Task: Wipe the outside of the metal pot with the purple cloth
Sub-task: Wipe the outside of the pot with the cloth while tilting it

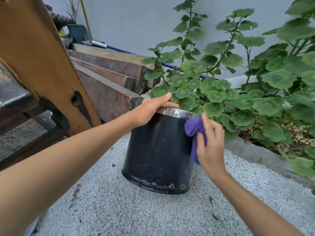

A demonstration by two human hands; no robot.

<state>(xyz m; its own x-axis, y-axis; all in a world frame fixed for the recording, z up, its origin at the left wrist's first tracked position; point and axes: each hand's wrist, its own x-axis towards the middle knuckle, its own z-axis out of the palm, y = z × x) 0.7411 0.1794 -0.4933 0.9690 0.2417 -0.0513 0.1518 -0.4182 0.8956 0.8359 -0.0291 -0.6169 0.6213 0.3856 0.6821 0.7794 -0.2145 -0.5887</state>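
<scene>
Two bare forearms enter the head view, one from about eight o'clock, the other from about five o'clock; no sleeve covers either as far as the frame edge; the left hand [150,109] and the right hand [210,143] carry no glove, ring, watch or band that shows; the nails are short and unpainted; both arms are slim and smooth.

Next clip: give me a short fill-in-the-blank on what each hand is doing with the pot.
1. The left hand grips the pot at its ____.
2. The right hand presses a ____ cloth against the pot's side.
3. The pot is tilted, its base resting on pale ____.

Missing words: rim; purple; gravel
</scene>
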